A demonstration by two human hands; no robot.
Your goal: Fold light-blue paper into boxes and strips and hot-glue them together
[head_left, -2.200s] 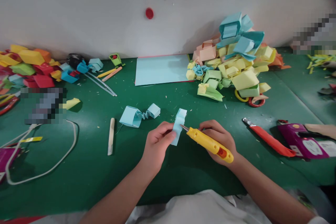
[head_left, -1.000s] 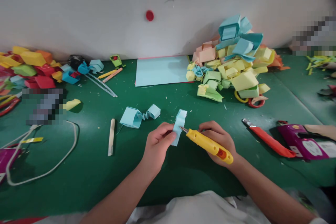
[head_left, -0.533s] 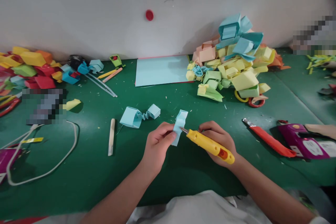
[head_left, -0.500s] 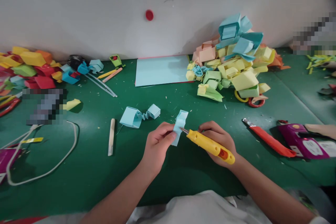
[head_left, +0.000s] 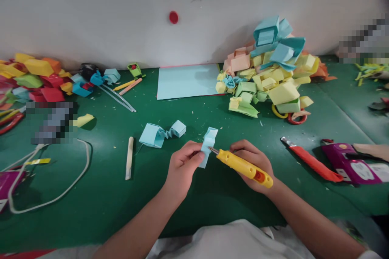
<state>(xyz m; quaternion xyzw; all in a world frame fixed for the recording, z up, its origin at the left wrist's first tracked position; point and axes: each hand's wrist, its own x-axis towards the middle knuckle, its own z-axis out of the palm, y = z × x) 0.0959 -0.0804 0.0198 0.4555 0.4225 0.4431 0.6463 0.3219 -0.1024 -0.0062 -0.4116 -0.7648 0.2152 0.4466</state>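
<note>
My left hand (head_left: 184, 168) pinches a small light-blue paper strip (head_left: 209, 139) between thumb and fingers, its upper end crinkled by folds. Wrapped around a yellow glue gun (head_left: 240, 166) is my right hand (head_left: 255, 162), its fingers partly hidden behind the tool. The metal tip points left and meets, or nearly meets, the strip; I cannot tell which. Just beyond my left hand lies a light-blue folded paper piece (head_left: 152, 135), joined by a zigzag strip to a small paper cube (head_left: 178, 128). A flat wooden stick (head_left: 129, 158) rests to its left.
Light-blue sheets (head_left: 188, 83) lie against the wall. A heap of folded paper shapes (head_left: 273, 73) stands back right, another colourful pile (head_left: 39, 77) back left. A red utility knife (head_left: 313, 160) and a purple box (head_left: 349, 164) lie right; a white cable (head_left: 88, 153) loops left.
Almost nothing differs. Both hands, the paper strip and the glue gun keep nearly the same position, with only a very slight shift of the whole view.
</note>
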